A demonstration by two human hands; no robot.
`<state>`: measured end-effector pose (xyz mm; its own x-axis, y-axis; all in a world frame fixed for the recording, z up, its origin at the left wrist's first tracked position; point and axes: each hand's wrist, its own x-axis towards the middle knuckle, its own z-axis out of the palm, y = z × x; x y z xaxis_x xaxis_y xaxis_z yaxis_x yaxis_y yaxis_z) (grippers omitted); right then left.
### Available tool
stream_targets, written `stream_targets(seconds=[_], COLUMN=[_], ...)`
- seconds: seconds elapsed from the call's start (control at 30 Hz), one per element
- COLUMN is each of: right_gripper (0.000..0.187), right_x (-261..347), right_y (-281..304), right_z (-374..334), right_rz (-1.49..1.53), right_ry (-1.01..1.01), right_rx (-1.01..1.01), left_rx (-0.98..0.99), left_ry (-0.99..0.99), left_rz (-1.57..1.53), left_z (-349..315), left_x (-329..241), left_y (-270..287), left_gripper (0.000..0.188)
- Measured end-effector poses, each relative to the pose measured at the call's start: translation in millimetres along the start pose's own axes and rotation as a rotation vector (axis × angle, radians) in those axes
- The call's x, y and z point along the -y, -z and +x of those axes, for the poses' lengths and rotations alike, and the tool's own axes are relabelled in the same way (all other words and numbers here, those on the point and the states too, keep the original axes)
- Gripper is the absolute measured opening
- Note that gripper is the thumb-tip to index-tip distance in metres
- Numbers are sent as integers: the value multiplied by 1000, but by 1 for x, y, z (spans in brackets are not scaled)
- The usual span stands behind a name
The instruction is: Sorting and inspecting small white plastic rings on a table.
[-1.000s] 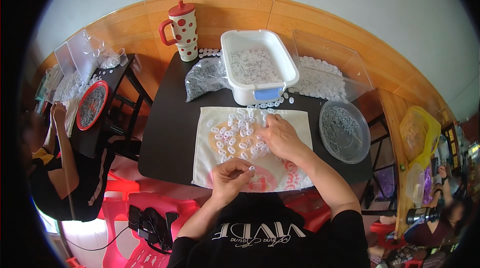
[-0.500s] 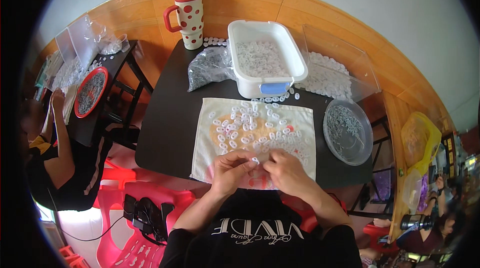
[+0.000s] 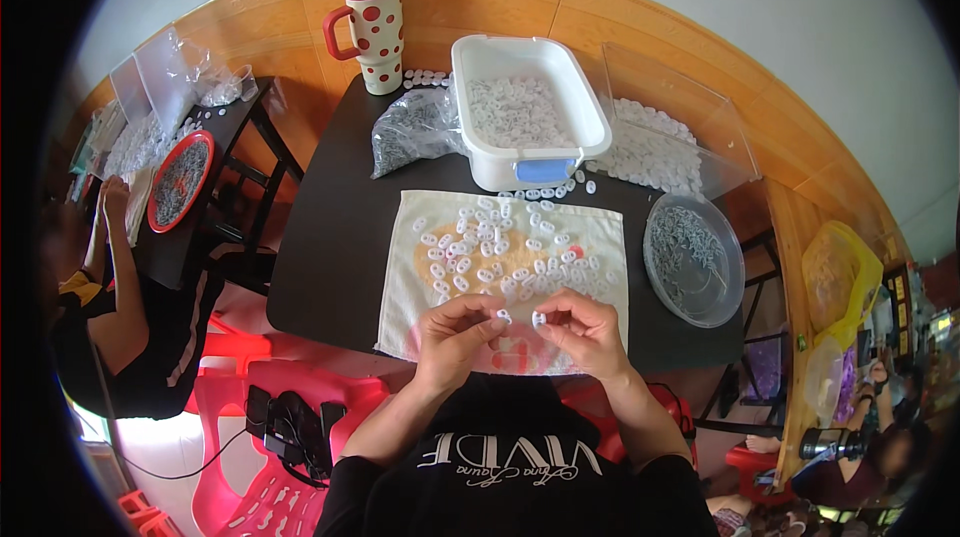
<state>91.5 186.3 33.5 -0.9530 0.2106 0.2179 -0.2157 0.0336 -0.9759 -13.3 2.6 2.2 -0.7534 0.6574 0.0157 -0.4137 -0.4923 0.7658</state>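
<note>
My left hand [image 3: 452, 339] pinches a small white plastic piece [image 3: 504, 316] between thumb and fingertips. A second small white oval piece [image 3: 540, 319] sits in the pinch of my right hand [image 3: 588, 333], a short gap away. Both hands are over the near part of a cream towel [image 3: 402, 267] with a coloured print. Loose white oval pieces [image 3: 463, 265], with two dark holes or marks each, lie scattered on the towel just beyond my fingers. The held pieces are too small to make out in detail.
Behind the towel stands a white tub [image 3: 530, 162] of white pieces, beside a clear bag [image 3: 405, 132] of grey parts. A spotted tumbler [image 3: 380, 47] is at the back left. To the right are a round clear dish [image 3: 720, 302] of grey parts and a clear box [image 3: 715, 147].
My right hand has turned and opened out from a curled pose, and a white piece now shows in its fingertips. The left hand keeps its piece. The view has shifted slightly.
</note>
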Motion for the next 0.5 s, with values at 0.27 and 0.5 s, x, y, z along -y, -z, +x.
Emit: stream_targets(seconds=[0.27, 0.5], right_gripper=[24, 23], right_x=[15, 16], right_y=[-10, -14], right_z=[1, -1], right_rz=[-34, -71], right_ry=[95, 81], right_rx=[24, -23], left_rx=[66, 67], left_ry=[42, 60], left_rz=[0, -2], left_z=[-4, -5], left_x=[1, 0], left_y=[-9, -12], left_gripper=[20, 18])
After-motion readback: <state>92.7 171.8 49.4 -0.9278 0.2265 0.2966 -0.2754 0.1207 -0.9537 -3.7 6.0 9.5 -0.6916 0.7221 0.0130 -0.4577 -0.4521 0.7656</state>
